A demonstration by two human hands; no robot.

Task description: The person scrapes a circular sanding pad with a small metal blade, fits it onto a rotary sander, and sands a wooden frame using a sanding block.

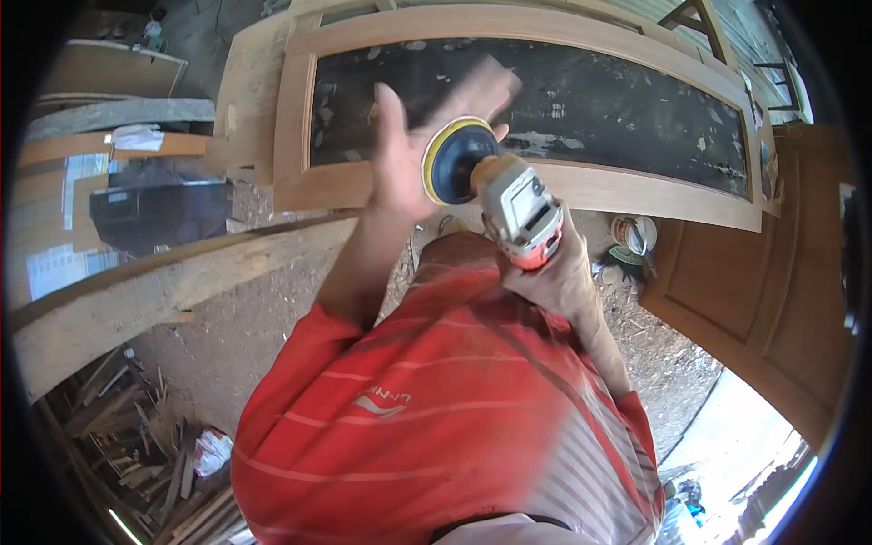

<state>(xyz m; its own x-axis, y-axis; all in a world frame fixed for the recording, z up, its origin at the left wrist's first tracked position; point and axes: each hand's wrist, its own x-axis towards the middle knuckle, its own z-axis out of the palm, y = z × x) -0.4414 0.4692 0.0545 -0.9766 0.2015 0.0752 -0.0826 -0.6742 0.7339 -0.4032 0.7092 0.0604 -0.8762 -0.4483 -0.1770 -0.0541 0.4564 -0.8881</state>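
An angle grinder fitted with a round sanding pad (461, 160) is in my right hand (549, 277), whose fingers wrap round its red and grey body (522, 209). The pad is black with a yellow rim and is tilted up toward my left side. My left hand (400, 168) is open beside the pad, thumb up and fingers stretched out, blurred by motion. Its palm is partly behind the pad; whether they touch I cannot tell. Beyond both hands lies a wooden door frame (518, 182) with a dark, paint-spotted panel (618, 109).
A long wooden beam (182, 282) runs along the left, near a glossy surface (68, 213). Scrap wood (136, 445) is piled at lower left. On the right leans a brown panelled door (736, 263), with a white bucket (633, 233) on the ground by it.
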